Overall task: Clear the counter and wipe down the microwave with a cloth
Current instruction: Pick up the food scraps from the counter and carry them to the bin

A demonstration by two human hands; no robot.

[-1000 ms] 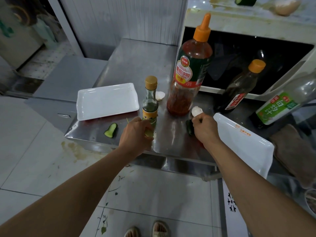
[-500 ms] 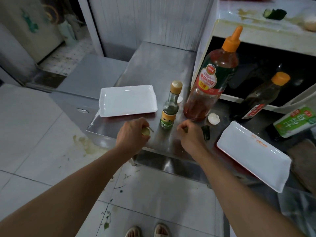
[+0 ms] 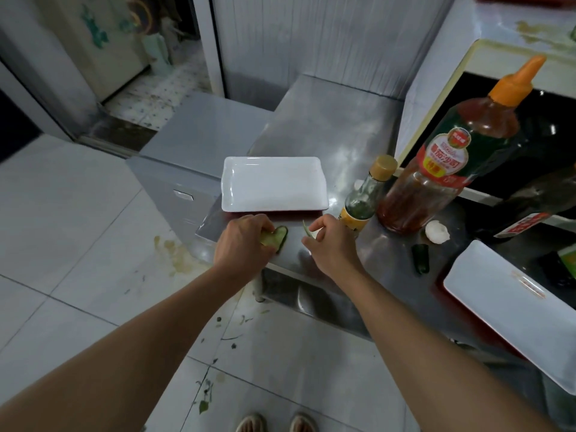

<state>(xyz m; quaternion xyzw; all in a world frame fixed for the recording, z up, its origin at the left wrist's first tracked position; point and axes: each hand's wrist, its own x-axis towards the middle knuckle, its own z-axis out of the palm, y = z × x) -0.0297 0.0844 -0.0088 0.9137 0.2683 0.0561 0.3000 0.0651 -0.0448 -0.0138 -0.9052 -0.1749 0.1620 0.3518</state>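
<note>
Steel counter point(image 3: 327, 129) far from cleared: left hand point(image 3: 240, 244) grips a cucumber slice point(image 3: 277, 236), right hand point(image 3: 332, 244) pinches a scrap point(image 3: 307, 229); bottles, trays remain, microwave point(image 3: 486, 57) seemingly unwiped.

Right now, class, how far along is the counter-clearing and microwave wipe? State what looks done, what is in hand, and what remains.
Done: nothing visibly finished. In hand: the left hand grips a cucumber slice; the right hand pinches a thin green scrap. Left: the dark cucumber piece, eggshell, three bottles and two white trays remain on the counter, and the microwave top is stained, with no cloth out.
</note>
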